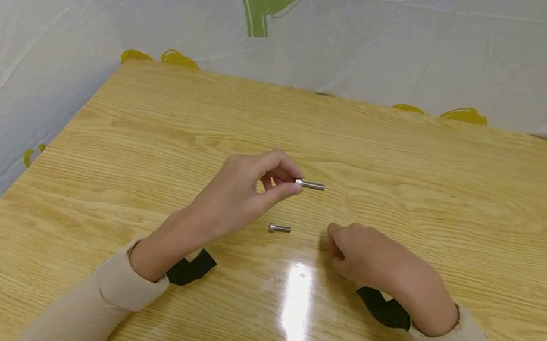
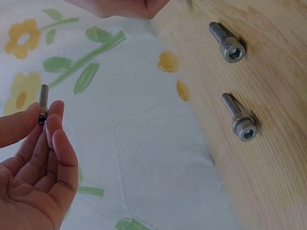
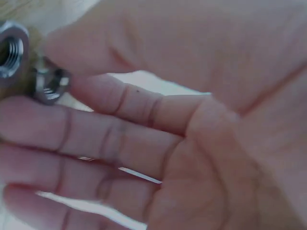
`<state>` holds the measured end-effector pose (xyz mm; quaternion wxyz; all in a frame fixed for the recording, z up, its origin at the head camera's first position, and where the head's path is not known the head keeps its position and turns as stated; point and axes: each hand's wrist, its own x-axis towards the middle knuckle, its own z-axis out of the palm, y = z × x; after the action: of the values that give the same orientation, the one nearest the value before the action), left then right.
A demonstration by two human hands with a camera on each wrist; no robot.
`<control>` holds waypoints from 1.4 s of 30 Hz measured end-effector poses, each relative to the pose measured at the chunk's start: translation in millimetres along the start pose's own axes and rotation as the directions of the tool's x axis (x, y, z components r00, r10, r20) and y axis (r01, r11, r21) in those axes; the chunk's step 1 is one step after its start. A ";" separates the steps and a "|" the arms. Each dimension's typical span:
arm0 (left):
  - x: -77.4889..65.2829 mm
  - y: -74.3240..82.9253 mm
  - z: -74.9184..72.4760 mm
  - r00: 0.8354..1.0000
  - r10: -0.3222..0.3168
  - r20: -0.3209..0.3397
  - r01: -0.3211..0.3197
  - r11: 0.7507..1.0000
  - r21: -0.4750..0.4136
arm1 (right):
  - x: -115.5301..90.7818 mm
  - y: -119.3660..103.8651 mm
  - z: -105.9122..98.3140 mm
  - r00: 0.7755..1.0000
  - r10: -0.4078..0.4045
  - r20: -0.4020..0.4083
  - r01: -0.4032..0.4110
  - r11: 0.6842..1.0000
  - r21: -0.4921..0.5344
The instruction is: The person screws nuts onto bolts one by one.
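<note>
My left hand [image 1: 240, 189] pinches a silver socket-head bolt [image 1: 313, 185] by its head between thumb and fingers, over the table. Its threaded shank points right in the head view and up in the left wrist view. Below that hand another bolt [image 1: 280, 229] lies on the wood. Two bolts lie there in the left wrist view: one with a ring at its head [image 2: 243, 125], the other further up [image 2: 229, 44]. My right hand [image 1: 373, 253] is low over the table, its thumb and fingertip pinching a metal nut [image 3: 49, 86]. A second nut [image 3: 10, 52] is beside it; the head view hides both nuts.
The light wooden table [image 1: 153, 108] ends at a white cloth [image 1: 381, 44] with green and yellow plant prints, behind and at the left. Black bands [image 1: 192, 268] stick out under the beige sleeves [image 1: 95, 291]. A bright reflection shines on the front tabletop.
</note>
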<state>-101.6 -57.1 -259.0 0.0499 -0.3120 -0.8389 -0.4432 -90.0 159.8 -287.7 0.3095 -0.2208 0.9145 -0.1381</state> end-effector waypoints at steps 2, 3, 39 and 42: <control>0.1 -0.1 0.1 1.000 0.001 -0.003 -0.001 1.000 -0.001 | -0.5 0.8 -2.8 1.000 -0.015 -0.027 0.015 1.000 0.014; 0.0 -0.2 0.1 1.000 0.001 -0.005 -0.001 1.000 -0.002 | -1.0 1.3 -4.4 0.998 -0.025 -0.050 0.026 1.000 0.018; 1.1 15.7 3.9 0.983 0.094 -0.159 -0.117 0.982 -0.148 | -34.9 -5.1 -30.3 0.553 -0.201 -0.809 0.714 0.614 0.336; 1.3 16.5 3.9 0.983 0.097 -0.158 -0.122 0.980 -0.156 | -33.8 -7.0 -29.7 0.541 -0.184 -0.820 0.731 0.584 0.352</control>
<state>-92.5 -46.6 -249.1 0.1112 -0.3267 -0.7747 -0.5299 -82.4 173.7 -244.9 -0.0643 -0.2747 0.7410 -0.6094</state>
